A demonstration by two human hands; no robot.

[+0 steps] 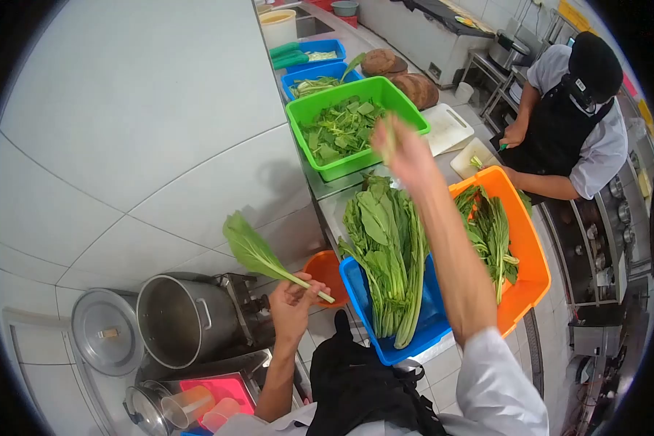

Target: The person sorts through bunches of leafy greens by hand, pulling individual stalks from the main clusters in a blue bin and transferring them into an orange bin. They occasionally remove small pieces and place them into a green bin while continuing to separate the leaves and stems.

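My left hand [295,305] pinches the lower stem of a single leafy green stalk [254,248], held out to the left with its leaf pointing up. Over the right side of a green tub [309,155], my right hand [408,149] is smeared by motion. A pale green stalk piece [389,138] shows at its fingers, blurred. Torn or cut leaves [341,129] fill the green tub. Below it, long leafy greens [385,247] lie across a blue tub [434,309], their stem ends toward me.
More greens [493,232] lie in an orange tub [534,265] on the right. Across the counter, a co-worker [570,116] holds a knife at a cutting board [471,161]. A large metal pot [178,320] and its lid [107,332] stand at lower left. Wooden blocks [414,90] sit behind.
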